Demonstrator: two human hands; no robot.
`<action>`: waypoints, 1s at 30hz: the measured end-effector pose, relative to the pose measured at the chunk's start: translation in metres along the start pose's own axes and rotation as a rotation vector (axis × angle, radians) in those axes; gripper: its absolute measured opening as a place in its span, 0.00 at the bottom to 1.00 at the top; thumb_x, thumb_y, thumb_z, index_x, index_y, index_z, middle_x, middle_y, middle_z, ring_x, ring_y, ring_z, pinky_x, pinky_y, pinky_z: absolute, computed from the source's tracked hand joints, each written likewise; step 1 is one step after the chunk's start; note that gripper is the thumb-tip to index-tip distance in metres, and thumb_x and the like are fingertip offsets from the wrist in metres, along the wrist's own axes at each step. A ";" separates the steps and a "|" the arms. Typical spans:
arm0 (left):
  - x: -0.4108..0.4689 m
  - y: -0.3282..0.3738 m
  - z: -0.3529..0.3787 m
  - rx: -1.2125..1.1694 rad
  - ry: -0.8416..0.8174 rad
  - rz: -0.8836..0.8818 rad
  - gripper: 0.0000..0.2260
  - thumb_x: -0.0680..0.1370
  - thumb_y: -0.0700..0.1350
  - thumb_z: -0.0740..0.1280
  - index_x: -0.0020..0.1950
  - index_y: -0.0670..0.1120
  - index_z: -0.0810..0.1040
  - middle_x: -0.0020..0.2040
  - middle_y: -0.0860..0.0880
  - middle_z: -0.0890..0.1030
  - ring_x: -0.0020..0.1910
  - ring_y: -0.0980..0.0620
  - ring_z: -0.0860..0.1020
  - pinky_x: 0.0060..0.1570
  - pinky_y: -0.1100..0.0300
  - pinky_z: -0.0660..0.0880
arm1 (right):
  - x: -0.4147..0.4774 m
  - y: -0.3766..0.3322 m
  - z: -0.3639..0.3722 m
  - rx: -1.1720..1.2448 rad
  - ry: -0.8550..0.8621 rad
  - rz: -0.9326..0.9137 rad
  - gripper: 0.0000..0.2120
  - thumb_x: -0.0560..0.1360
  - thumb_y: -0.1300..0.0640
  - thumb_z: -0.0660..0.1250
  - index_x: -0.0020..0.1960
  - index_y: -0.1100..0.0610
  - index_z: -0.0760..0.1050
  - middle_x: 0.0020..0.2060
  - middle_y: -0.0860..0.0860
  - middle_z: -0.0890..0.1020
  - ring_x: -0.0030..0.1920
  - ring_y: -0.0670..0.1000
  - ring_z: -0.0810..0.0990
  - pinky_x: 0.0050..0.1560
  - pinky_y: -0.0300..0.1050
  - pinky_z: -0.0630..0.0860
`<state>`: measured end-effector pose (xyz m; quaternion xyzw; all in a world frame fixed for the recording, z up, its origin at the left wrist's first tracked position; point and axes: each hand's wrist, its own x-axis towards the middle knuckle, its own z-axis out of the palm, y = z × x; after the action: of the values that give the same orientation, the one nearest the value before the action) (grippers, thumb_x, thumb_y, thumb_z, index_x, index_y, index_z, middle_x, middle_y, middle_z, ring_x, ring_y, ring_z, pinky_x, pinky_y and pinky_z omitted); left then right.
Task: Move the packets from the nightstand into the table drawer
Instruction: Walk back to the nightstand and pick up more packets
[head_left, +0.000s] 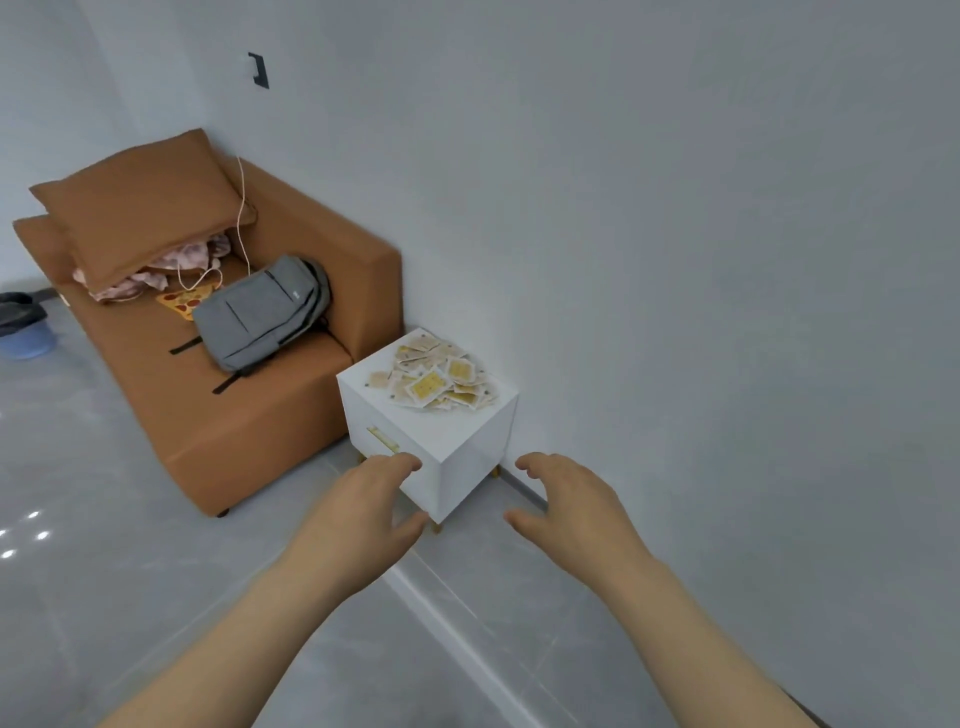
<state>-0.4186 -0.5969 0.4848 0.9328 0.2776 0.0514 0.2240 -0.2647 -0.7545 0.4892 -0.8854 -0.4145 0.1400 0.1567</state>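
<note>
Far left, a blue basin (25, 340) sits on the grey floor (104, 571) with something dark on top of it. Right of it is a brown sofa (260, 415) against the wall (675, 208). On the sofa: a brown cushion (140, 202) tilted over pink cloth (156, 273), a pizza-print item (187, 301), a white cable (240, 208) hanging down, and a grey backpack (260, 312) lying flat. A small black fitting (258, 69) is on the wall above.

Just right of the sofa, in the corner by the wall, is the white nightstand (467, 441). It has a gold handle (383, 439) on the front and stands on short gold legs.

The packets (436, 374) are on the nightstand top, toward the far, wall side. They make a loose flat heap of small square sachets, yellow and beige, overlapping. The sachets are turned every which way, so there is no shared direction. The heap as a whole runs roughly far-left to near-right across the top. The near part of the top is bare.

The left hand (363, 514) is palm down with fingers loosely spread, holding nothing. Its fingertips overlap the nightstand's lower front near the corner; I cannot tell whether they touch.

The right hand (571, 509) is palm down with fingers spread and slightly bent, holding nothing. It is right of the nightstand, over the skirting, and apart from it. Both hands are near the packets but below them in the view.
</note>
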 end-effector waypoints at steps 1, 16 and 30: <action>0.014 -0.007 -0.001 0.005 -0.001 -0.002 0.24 0.76 0.52 0.66 0.71 0.53 0.67 0.67 0.56 0.72 0.64 0.56 0.71 0.61 0.62 0.69 | 0.014 0.000 0.001 -0.004 -0.006 0.003 0.27 0.76 0.46 0.65 0.72 0.49 0.64 0.65 0.47 0.73 0.65 0.48 0.71 0.61 0.41 0.68; 0.246 -0.152 -0.041 -0.004 -0.151 0.051 0.23 0.77 0.51 0.65 0.71 0.52 0.66 0.66 0.54 0.73 0.63 0.53 0.73 0.60 0.59 0.71 | 0.245 -0.053 0.045 0.079 -0.045 0.242 0.27 0.75 0.48 0.66 0.72 0.49 0.65 0.65 0.46 0.73 0.65 0.47 0.72 0.62 0.41 0.69; 0.447 -0.216 -0.022 0.037 -0.273 0.094 0.23 0.77 0.52 0.65 0.71 0.51 0.67 0.66 0.53 0.73 0.63 0.54 0.73 0.59 0.61 0.71 | 0.428 -0.022 0.065 0.126 -0.102 0.353 0.26 0.76 0.47 0.66 0.72 0.49 0.65 0.66 0.47 0.73 0.65 0.49 0.71 0.62 0.42 0.68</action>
<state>-0.1547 -0.1857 0.3948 0.9471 0.2013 -0.0704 0.2399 -0.0402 -0.3972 0.3877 -0.9245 -0.2507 0.2357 0.1637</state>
